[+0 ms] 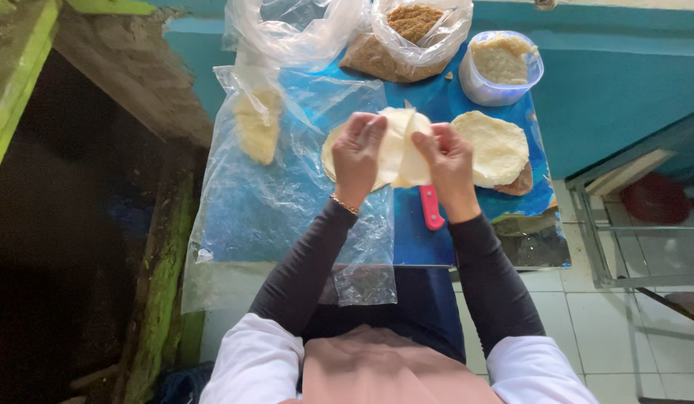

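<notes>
Two hands, left hand (357,153) and right hand (450,161), fingers clamped on a pale thin wrapper (402,150), lifted above the blue counter (422,247). Just right, another filled wrapper (498,146); below, a red-handled knife (431,207); far right, a plastic tub (501,67).

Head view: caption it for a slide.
Both hands, left and right, peel a thin pale wrapper sheet above a blue table.

Long, close-fitting dark grey sleeves (309,262) down to both wrists, under loose white short sleeves (253,359) at the upper arms. Thin gold bracelet (345,204) on the left wrist. Dusty pink cloth (384,370) over the chest; dark blue garment (429,307) below.
</notes>
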Demonstrator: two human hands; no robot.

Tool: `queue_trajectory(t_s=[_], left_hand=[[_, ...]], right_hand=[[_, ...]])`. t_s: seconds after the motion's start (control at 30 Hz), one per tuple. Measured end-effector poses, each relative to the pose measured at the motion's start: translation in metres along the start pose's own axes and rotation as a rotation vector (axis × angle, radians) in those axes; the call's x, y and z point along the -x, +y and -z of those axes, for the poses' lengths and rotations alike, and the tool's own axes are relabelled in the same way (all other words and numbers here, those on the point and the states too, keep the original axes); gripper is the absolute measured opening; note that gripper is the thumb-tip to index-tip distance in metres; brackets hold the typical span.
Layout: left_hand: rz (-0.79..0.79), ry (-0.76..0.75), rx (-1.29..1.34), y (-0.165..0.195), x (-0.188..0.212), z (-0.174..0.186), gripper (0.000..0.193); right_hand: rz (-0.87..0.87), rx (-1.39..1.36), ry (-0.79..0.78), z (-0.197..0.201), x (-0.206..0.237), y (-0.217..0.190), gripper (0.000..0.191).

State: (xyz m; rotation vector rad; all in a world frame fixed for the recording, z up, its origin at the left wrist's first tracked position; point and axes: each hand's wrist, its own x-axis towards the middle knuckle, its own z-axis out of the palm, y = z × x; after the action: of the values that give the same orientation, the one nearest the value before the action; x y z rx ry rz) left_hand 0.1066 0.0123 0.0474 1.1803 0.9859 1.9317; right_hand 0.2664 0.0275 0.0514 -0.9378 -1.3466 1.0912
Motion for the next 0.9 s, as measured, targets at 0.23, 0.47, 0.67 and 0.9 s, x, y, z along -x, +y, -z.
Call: queue_trajectory(t_s=[0.23, 0.47, 0.67, 0.9], left_hand=[[0.047, 0.069, 0.179, 0.006, -0.015, 0.04, 0.012], [0.253, 0.098, 0.126, -0.021, -0.035, 0.069, 0.016], [0.042, 0.012, -0.363, -0.046, -0.047, 0.077, 0.022], [-0.402, -0.209, -1.539, 0.001, -0.041, 0.042, 0.041]], right_hand=[[0.052, -0.146, 0.11, 0.042, 0.001, 0.01, 0.009], [-0.058, -0.353, 0.094, 0.085, 0.007, -0.02, 0.007], [-0.026, -0.176, 0.183, 0.139, 0.019, -0.05, 0.009], [-0.078, -0.259, 0.053, 0.176, 0.015, -0.077, 0.011]])
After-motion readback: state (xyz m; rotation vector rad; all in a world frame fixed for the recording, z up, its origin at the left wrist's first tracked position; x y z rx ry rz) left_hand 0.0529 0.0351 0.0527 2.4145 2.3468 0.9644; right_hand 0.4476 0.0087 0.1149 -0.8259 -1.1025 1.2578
